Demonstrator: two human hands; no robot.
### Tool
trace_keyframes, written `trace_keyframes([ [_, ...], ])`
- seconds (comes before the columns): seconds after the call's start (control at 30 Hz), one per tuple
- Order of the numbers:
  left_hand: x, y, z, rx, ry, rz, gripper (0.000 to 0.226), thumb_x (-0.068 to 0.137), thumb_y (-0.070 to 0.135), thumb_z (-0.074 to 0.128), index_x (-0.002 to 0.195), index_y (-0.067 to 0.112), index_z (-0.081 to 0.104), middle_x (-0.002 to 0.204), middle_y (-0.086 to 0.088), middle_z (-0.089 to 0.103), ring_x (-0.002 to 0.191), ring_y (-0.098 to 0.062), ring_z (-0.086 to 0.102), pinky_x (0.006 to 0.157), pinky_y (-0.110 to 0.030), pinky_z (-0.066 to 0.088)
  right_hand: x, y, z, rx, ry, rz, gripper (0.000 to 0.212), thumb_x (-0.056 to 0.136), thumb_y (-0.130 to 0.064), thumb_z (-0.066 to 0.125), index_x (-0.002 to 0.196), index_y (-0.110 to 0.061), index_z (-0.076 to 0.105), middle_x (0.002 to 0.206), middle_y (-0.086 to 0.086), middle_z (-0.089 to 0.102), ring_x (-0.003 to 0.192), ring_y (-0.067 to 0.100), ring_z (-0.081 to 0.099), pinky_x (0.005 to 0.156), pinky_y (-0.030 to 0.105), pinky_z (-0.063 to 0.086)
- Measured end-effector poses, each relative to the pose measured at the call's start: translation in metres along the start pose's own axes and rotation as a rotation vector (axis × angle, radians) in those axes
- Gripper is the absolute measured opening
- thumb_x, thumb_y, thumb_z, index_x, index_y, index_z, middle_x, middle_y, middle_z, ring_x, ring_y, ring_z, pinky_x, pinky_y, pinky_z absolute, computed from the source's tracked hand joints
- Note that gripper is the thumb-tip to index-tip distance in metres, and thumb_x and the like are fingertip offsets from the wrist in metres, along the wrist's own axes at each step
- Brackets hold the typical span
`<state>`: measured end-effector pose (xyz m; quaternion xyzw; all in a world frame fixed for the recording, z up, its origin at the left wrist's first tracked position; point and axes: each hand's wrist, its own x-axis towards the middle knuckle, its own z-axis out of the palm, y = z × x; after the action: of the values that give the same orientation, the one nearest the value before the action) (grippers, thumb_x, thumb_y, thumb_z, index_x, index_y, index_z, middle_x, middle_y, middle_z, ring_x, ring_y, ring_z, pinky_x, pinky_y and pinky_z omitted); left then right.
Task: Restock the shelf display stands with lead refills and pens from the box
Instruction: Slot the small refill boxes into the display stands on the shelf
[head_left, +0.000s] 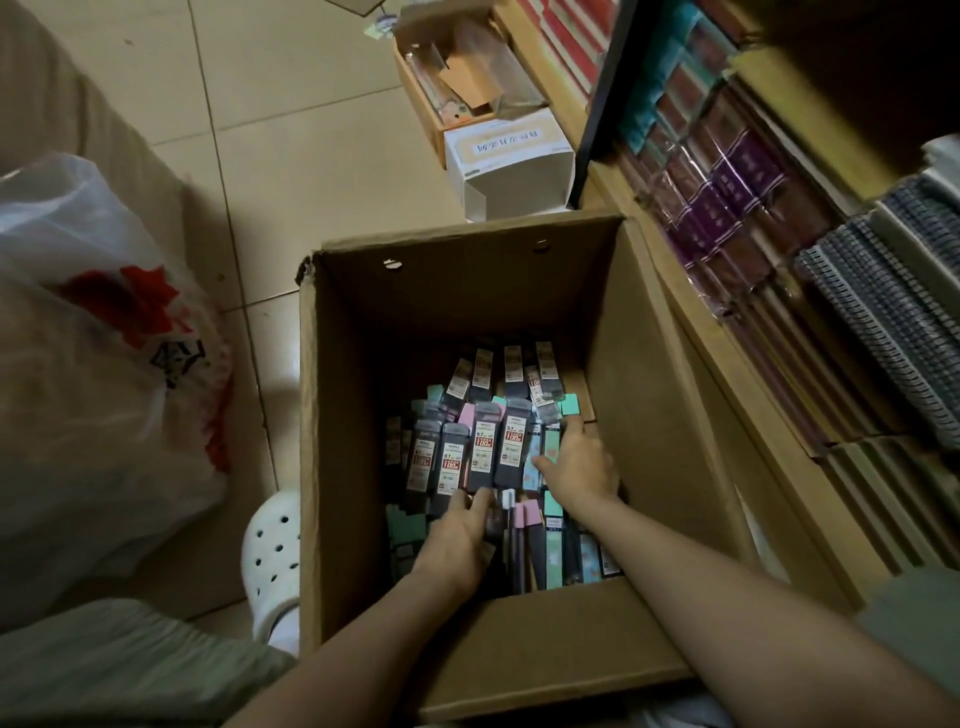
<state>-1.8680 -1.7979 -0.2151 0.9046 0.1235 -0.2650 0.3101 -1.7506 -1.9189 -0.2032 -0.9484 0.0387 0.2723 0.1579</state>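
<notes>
A tall open cardboard box (649, 332) stands on the floor, its bottom covered with dark lead refill packs (480, 452) and pastel pen packs (553, 540). Both my hands reach down inside it. My left hand (457, 540) grips the near ends of a fanned row of dark refill packs. To the right of that row, my right hand (579, 467) lies on the packs with its fingers spread, fingertips touching a teal pack (570, 404). The shelf display stands are not in view.
A wooden shelf (727, 364) with wrapped notebooks and spiral pads runs along the right. A white carton (511, 161) and an open brown box (447, 83) sit on the tiled floor beyond. A white plastic bag (98, 364) lies left, a white clog (272, 556) beside the box.
</notes>
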Motion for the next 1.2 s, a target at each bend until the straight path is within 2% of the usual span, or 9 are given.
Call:
trace_keyframes([
  [0.23, 0.014, 0.001, 0.001, -0.511, 0.09, -0.21, 0.011, 0.093, 0.015, 0.061, 0.1, 0.023, 0.06, 0.098, 0.005, 0.063, 0.09, -0.008, 0.063, 0.07, -0.019, 0.054, 0.003, 0.006, -0.004, 0.282, -0.073, 0.186, 0.039, 0.091, -0.014, 0.067, 0.127, -0.011, 0.053, 0.126, 0.012, 0.059, 0.11, 0.029, 0.061, 0.08, 0.03, 0.049],
  [0.4, 0.018, 0.012, -0.012, -0.775, 0.125, -0.227, 0.018, 0.097, 0.014, 0.055, 0.113, 0.018, 0.06, 0.107, -0.002, 0.064, 0.096, -0.016, 0.064, 0.083, -0.037, 0.058, -0.003, 0.007, -0.027, 0.315, -0.103, 0.222, 0.037, 0.086, -0.006, 0.069, 0.12, -0.01, 0.057, 0.115, 0.007, 0.063, 0.098, 0.023, 0.061, 0.073, 0.026, 0.048],
  [0.53, 0.012, 0.031, -0.043, -0.941, 0.06, -0.149, 0.023, 0.098, 0.013, 0.052, 0.12, 0.019, 0.054, 0.109, -0.006, 0.063, 0.092, -0.018, 0.067, 0.069, -0.032, 0.058, -0.025, -0.001, -0.058, 0.578, -0.194, 0.115, 0.084, 0.084, 0.005, 0.067, 0.149, -0.024, 0.024, 0.121, 0.014, 0.059, 0.096, 0.028, 0.067, 0.078, 0.039, 0.059],
  [0.6, 0.009, 0.046, -0.072, -0.937, 0.024, -0.033, 0.026, 0.096, 0.01, 0.053, 0.121, 0.02, 0.052, 0.111, -0.007, 0.063, 0.092, -0.019, 0.068, 0.067, -0.031, 0.059, -0.038, -0.01, -0.081, 0.637, -0.257, 0.002, 0.103, 0.083, 0.006, 0.067, 0.154, -0.034, 0.003, 0.118, 0.014, 0.059, 0.083, 0.02, 0.067, 0.056, 0.024, 0.057],
  [0.67, 0.006, 0.065, -0.11, -0.842, 0.023, 0.102, 0.034, 0.095, 0.01, 0.056, 0.124, 0.025, 0.048, 0.113, -0.004, 0.061, 0.095, -0.017, 0.066, 0.065, -0.029, 0.06, -0.054, -0.02, -0.112, 0.606, -0.253, -0.12, 0.107, 0.082, 0.004, 0.07, 0.154, -0.035, 0.0, 0.099, 0.001, 0.058, 0.074, 0.012, 0.062, 0.045, 0.014, 0.048],
  [0.77, -0.005, 0.101, -0.174, -0.679, 0.056, 0.329, 0.046, 0.093, 0.01, 0.06, 0.129, 0.031, 0.041, 0.117, 0.0, 0.061, 0.101, -0.013, 0.064, 0.065, -0.024, 0.058, -0.078, -0.033, -0.171, 0.605, -0.143, -0.275, 0.101, 0.081, 0.002, 0.072, 0.151, -0.036, 0.01, 0.089, -0.008, 0.051, 0.072, 0.016, 0.062, 0.048, 0.021, 0.055],
  [0.87, -0.023, 0.144, -0.228, -0.528, 0.089, 0.542, 0.046, 0.092, 0.009, 0.062, 0.129, 0.027, 0.042, 0.114, 0.001, 0.066, 0.103, -0.009, 0.065, 0.076, -0.026, 0.058, -0.107, -0.038, -0.235, 0.645, 0.032, -0.4, 0.091, 0.079, -0.003, 0.075, 0.14, -0.042, 0.02, 0.104, -0.002, 0.057, 0.086, 0.018, 0.066, 0.06, 0.035, 0.061],
  [1.0, -0.049, 0.198, -0.266, -0.611, 0.066, 0.694, 0.039, 0.094, 0.008, 0.059, 0.122, 0.031, 0.044, 0.098, -0.002, 0.071, 0.09, -0.009, 0.071, 0.062, -0.023, 0.056, -0.146, -0.03, -0.303, 0.679, 0.292, -0.533, 0.075, 0.082, -0.006, 0.074, 0.126, -0.044, 0.026, 0.117, 0.001, 0.059, 0.089, 0.015, 0.069, 0.06, 0.029, 0.06],
  [1.2, -0.063, 0.272, -0.272, -0.794, 0.03, 0.81, 0.037, 0.095, 0.006, 0.057, 0.112, 0.038, 0.048, 0.101, -0.01, 0.073, 0.093, -0.022, 0.072, 0.066, -0.042, 0.059, -0.187, 0.005, -0.354, 0.655, 0.614, -0.576, 0.059, 0.087, -0.012, 0.069, 0.115, -0.046, 0.03, 0.099, 0.004, 0.067, 0.085, 0.018, 0.071, 0.072, 0.043, 0.061],
])
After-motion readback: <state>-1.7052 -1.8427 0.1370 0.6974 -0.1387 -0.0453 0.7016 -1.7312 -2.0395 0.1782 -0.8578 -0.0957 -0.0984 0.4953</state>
